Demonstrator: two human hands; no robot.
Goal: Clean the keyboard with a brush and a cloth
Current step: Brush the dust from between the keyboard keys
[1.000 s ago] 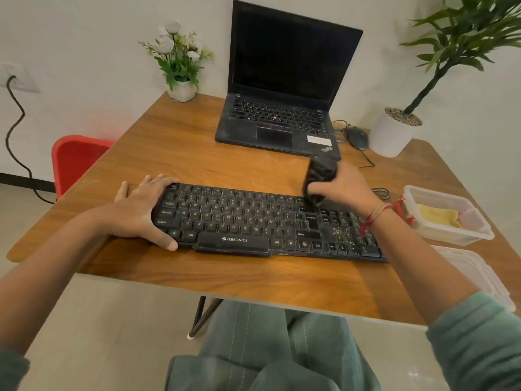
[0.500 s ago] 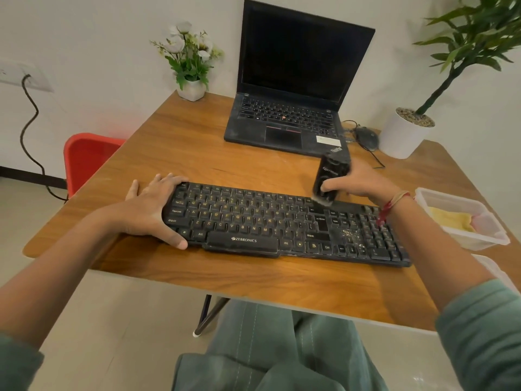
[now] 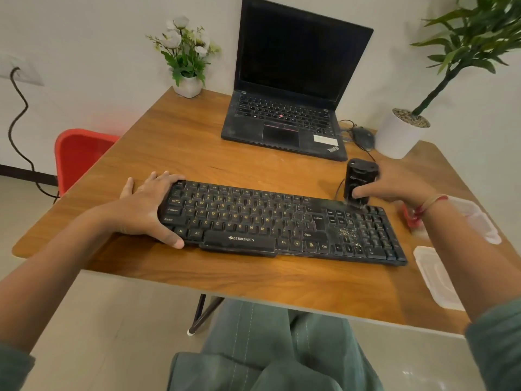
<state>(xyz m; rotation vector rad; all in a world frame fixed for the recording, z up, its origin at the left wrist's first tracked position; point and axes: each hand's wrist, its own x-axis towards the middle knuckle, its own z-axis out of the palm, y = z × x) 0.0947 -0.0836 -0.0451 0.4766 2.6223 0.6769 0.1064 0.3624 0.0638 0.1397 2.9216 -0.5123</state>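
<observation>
**Brush at far right edge of keyboard**

Keyboard lies across the near half of the wooden table. Left hand clamps its left end, fingers over the far edge and thumb hooked on the near edge. Right hand is wrapped round the black brush, held upright with its bristles on the keyboard's far right corner. Pale crumbs sit left of the number pad.

Behind: open laptop, mouse, white plant pot, flower pot. Right arm partly hides a clear container; its lid lies near. Red chair stands on the left.
</observation>
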